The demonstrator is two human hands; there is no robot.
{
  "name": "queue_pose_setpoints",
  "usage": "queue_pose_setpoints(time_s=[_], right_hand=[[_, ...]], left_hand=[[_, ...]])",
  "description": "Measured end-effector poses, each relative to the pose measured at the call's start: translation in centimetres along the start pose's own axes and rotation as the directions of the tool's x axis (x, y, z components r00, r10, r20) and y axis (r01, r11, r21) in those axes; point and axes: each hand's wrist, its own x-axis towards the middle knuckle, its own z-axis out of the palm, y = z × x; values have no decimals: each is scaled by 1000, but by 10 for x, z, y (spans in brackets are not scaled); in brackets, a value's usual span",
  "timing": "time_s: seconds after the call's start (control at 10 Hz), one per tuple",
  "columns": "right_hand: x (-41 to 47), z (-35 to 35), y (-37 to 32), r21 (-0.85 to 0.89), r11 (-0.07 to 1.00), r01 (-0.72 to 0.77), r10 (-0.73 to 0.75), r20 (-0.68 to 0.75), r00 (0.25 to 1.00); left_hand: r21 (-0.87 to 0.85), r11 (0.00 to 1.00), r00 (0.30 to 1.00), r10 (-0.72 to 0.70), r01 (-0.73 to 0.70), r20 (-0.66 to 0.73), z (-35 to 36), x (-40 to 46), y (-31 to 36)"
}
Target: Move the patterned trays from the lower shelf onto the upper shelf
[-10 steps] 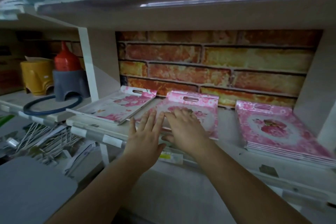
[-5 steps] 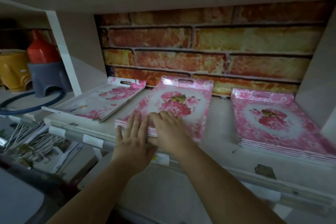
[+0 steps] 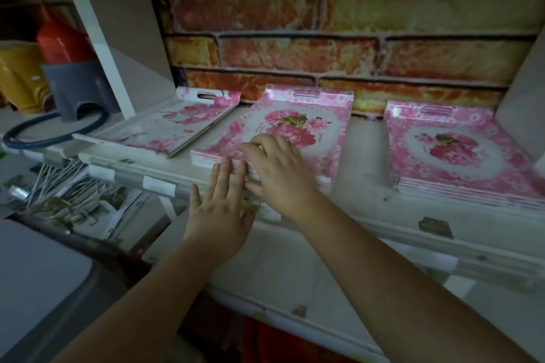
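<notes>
At frame centre, the right hand (image 3: 280,168) seemingly grips the middle tray stack (image 3: 295,132); left hand (image 3: 219,212) fingers straight; stack could fan apart.

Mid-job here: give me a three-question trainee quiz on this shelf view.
1. How many stacks of patterned trays sit on the shelf?
2. True or false: the right hand lies on the middle stack.
3. Which stack hangs over the shelf's left edge: A) left stack B) right stack?

Key
1. Three.
2. True; its fingers curl over the near edge, while the left hand lies flat with fingertips at that edge.
3. A.
</notes>
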Motion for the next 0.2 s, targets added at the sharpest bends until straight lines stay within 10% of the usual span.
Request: queue_pose_setpoints(time_s=[0.2], right_hand=[[-65, -47, -49, 18, 999, -30, 33, -166, 986]], left_hand=[[-28, 1000, 1000, 9, -9, 10, -32, -66, -8]])
